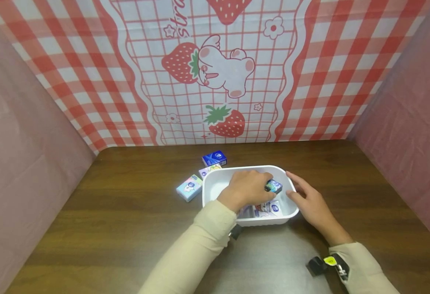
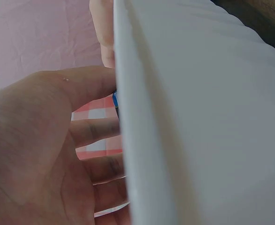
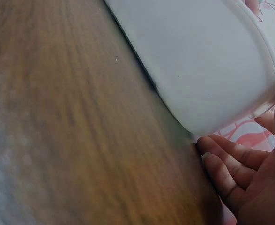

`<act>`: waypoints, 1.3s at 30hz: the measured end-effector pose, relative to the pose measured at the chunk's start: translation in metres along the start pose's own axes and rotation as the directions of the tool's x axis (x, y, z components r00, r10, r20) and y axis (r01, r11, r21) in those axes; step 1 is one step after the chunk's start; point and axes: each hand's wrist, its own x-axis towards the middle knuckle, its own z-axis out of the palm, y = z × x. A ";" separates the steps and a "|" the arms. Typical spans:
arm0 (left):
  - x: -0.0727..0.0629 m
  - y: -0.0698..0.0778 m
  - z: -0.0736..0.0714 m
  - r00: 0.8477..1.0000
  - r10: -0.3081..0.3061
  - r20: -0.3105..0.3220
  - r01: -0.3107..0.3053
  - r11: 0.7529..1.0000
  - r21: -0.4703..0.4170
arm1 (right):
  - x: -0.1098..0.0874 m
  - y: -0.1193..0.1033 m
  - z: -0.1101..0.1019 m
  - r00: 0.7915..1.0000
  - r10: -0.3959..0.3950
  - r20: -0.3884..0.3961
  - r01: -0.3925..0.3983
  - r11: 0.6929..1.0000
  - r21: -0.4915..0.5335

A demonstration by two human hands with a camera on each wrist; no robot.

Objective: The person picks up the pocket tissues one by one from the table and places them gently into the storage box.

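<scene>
The left hand (image 1: 249,188) is inside the white tub (image 1: 266,221); its fingers seem to pinch a dark packet (image 1: 274,186), beyond a pale packet (image 1: 275,208). The right hand (image 1: 310,204) touches the right rim with relaxed fingers. Placing or removing, I cannot tell; next probably calls for a steady tub.

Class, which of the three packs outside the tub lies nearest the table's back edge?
The dark blue pack; the pale patterned pack and the light blue pack lie in front.
</scene>
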 end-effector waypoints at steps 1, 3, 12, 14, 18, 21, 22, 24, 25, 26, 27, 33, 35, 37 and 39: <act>0.000 0.000 0.000 1.000 -0.001 0.001 0.001 1.000 -0.002 | 0.000 0.000 0.000 1.000 -0.001 0.002 0.001 1.000 0.002; 0.001 0.001 0.001 1.000 -0.002 0.005 0.002 1.000 -0.007 | 0.000 0.002 0.000 1.000 -0.004 0.001 0.004 1.000 0.003; 0.003 0.004 0.001 1.000 -0.009 0.002 0.009 1.000 -0.014 | 0.001 0.004 0.001 1.000 -0.026 -0.010 0.026 1.000 0.004; 0.003 0.004 0.001 1.000 -0.010 -0.001 0.010 1.000 -0.013 | 0.000 0.004 0.000 0.999 -0.034 -0.014 0.034 0.999 0.003; 0.004 0.006 0.001 1.000 -0.011 -0.005 0.011 1.000 0.004 | 0.000 0.003 0.000 0.999 -0.043 -0.018 0.043 0.999 0.001; 0.005 0.007 0.001 1.000 -0.011 -0.009 0.011 1.000 0.014 | 0.000 0.003 0.000 0.999 -0.037 -0.017 0.037 0.999 0.002; 0.006 0.007 0.002 1.000 -0.011 -0.011 0.011 1.000 0.017 | 0.000 0.003 0.000 0.999 -0.034 -0.016 0.034 0.999 0.001; 0.006 0.008 0.002 1.000 -0.011 -0.017 0.011 1.000 0.024 | 0.000 0.003 0.000 0.999 -0.032 -0.017 0.032 0.999 0.005; 0.007 0.008 0.002 1.000 -0.011 -0.021 0.012 1.000 0.027 | 0.000 0.003 0.000 0.999 -0.032 -0.018 0.032 0.999 0.006; 0.007 0.008 0.002 1.000 -0.012 -0.024 0.013 0.999 0.030 | 0.000 0.003 0.000 0.999 -0.031 -0.020 0.031 0.999 0.006; 0.007 0.008 0.002 1.000 -0.014 -0.027 0.015 0.999 0.032 | 0.000 0.003 0.000 0.999 -0.033 -0.022 0.034 0.999 0.006; 0.008 0.010 0.002 0.998 -0.052 -0.041 0.054 0.998 0.039 | 0.000 0.001 0.000 0.999 -0.042 -0.022 0.042 0.999 0.009; 0.008 0.011 0.002 0.997 -0.061 -0.046 0.063 0.997 0.043 | 0.000 0.001 0.000 0.999 -0.040 -0.021 0.040 0.999 0.011; 0.008 0.011 0.003 0.997 -0.059 -0.050 0.062 0.997 0.046 | -0.001 0.001 0.000 0.999 -0.036 -0.022 0.036 0.999 0.007; 0.009 0.012 0.004 0.997 -0.055 -0.051 0.057 0.997 0.042 | -0.001 0.001 0.001 0.999 -0.033 -0.023 0.033 0.999 0.002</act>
